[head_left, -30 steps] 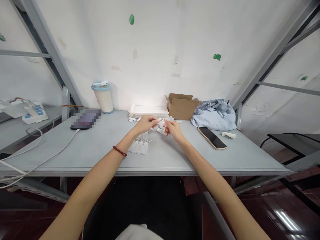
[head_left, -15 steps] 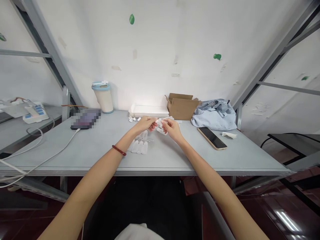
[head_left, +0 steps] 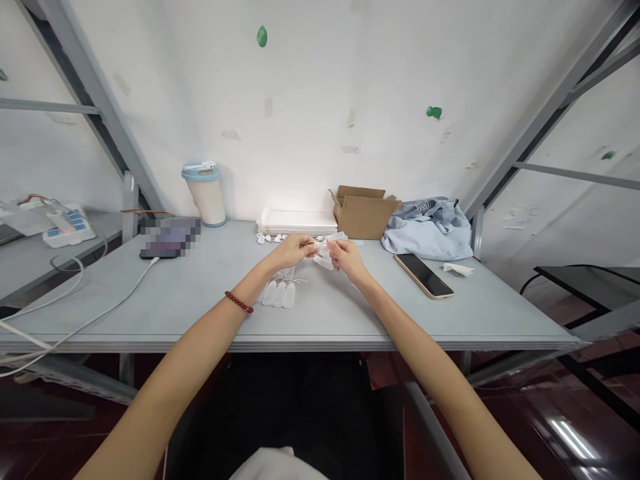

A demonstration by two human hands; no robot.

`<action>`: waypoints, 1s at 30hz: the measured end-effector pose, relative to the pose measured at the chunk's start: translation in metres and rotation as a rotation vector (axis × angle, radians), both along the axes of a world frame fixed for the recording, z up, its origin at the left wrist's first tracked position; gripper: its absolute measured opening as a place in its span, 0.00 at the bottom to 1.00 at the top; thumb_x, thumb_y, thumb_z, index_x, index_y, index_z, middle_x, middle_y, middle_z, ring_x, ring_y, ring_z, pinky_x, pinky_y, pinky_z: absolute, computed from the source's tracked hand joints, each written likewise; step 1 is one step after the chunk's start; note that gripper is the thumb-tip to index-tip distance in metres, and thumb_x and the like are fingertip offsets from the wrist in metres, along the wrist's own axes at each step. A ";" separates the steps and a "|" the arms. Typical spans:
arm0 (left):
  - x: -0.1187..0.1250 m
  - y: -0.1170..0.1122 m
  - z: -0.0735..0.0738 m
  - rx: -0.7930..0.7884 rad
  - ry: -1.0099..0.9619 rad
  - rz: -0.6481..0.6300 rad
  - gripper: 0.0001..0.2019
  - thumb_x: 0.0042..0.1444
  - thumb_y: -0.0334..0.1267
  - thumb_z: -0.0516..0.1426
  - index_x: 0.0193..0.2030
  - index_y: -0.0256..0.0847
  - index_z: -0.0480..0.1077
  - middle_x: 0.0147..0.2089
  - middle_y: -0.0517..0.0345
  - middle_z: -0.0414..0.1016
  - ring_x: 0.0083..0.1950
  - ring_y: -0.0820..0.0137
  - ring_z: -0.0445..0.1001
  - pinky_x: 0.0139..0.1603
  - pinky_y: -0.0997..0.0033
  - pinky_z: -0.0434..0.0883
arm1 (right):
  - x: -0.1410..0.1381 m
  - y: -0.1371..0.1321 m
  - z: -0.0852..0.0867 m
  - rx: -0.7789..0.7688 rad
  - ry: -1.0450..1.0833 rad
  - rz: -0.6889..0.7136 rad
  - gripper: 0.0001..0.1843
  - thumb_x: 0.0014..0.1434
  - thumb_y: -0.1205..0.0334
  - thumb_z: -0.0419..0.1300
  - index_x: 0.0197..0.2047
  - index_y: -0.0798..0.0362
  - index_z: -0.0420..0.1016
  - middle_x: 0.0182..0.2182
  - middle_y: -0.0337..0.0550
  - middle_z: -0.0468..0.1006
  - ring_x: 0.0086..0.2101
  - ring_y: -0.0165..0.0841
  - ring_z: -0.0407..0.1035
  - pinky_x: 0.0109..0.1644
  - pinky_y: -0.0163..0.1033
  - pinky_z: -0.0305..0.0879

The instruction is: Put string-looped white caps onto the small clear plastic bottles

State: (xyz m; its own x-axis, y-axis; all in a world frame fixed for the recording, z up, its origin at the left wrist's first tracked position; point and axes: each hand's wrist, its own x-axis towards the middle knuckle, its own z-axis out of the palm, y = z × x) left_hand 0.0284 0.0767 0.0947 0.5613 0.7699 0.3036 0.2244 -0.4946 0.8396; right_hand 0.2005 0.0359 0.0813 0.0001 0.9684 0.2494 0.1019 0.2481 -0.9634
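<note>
Over the middle of the table my left hand (head_left: 297, 251) and my right hand (head_left: 346, 259) are close together, each with its fingers pinched. A small translucent white piece (head_left: 323, 247) spans the gap between the fingertips, its kind too small to make out. Behind and below the right fingers lie more translucent white pieces (head_left: 324, 263). Nearer me, beside the left wrist, a row of several flat white tag-shaped pieces (head_left: 278, 295) with thin cords rests on the table. Small white parts (head_left: 268, 238) are lined up beyond the left hand.
A stack of white trays (head_left: 297, 222), an open cardboard box (head_left: 367, 215) and a bundled pale blue cloth (head_left: 427, 230) stand along the wall. To the right lies a phone (head_left: 424, 275) near a crumpled tissue (head_left: 457, 269). A tumbler (head_left: 206, 195) and a cabled device (head_left: 171, 238) are at left.
My hands have shifted slightly and their fingertips have turned, with the small white piece still between them. Other things on the table look unmoved.
</note>
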 end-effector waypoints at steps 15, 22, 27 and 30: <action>0.005 0.000 0.000 0.256 0.107 0.161 0.13 0.55 0.45 0.54 0.34 0.39 0.75 0.37 0.54 0.79 0.40 0.65 0.73 0.42 0.69 0.67 | 0.003 0.005 -0.003 -0.078 0.082 -0.068 0.29 0.50 0.36 0.60 0.19 0.50 0.55 0.15 0.31 0.55 0.15 0.23 0.51 0.18 0.33 0.52; -0.039 0.036 -0.003 0.267 0.362 0.566 0.09 0.52 0.35 0.54 0.31 0.37 0.76 0.35 0.46 0.79 0.40 0.58 0.75 0.44 0.65 0.68 | 0.009 0.012 -0.010 0.261 -0.324 -0.357 0.15 0.59 0.52 0.53 0.34 0.53 0.75 0.26 0.40 0.72 0.28 0.32 0.62 0.36 0.36 0.60; -0.067 0.052 -0.018 0.264 0.685 0.704 0.12 0.48 0.29 0.55 0.38 0.34 0.77 0.42 0.38 0.78 0.50 0.50 0.72 0.49 0.60 0.68 | 0.013 0.023 -0.022 0.280 -0.503 -0.413 0.20 0.61 0.53 0.50 0.47 0.55 0.76 0.35 0.46 0.74 0.34 0.35 0.64 0.44 0.41 0.61; -0.069 0.054 -0.021 0.216 0.770 0.694 0.18 0.48 0.27 0.54 0.46 0.36 0.76 0.49 0.42 0.77 0.51 0.55 0.73 0.50 0.64 0.69 | 0.019 0.030 -0.029 0.271 -0.609 -0.484 0.22 0.62 0.53 0.50 0.52 0.56 0.75 0.36 0.48 0.72 0.38 0.38 0.63 0.47 0.44 0.61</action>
State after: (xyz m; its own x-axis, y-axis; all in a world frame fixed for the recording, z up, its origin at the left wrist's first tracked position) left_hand -0.0409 0.1308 0.0738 0.1187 0.9678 0.2218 0.9495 -0.1760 0.2599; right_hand 0.2190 0.0658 0.0527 0.1911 0.8025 0.5653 0.7426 0.2584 -0.6179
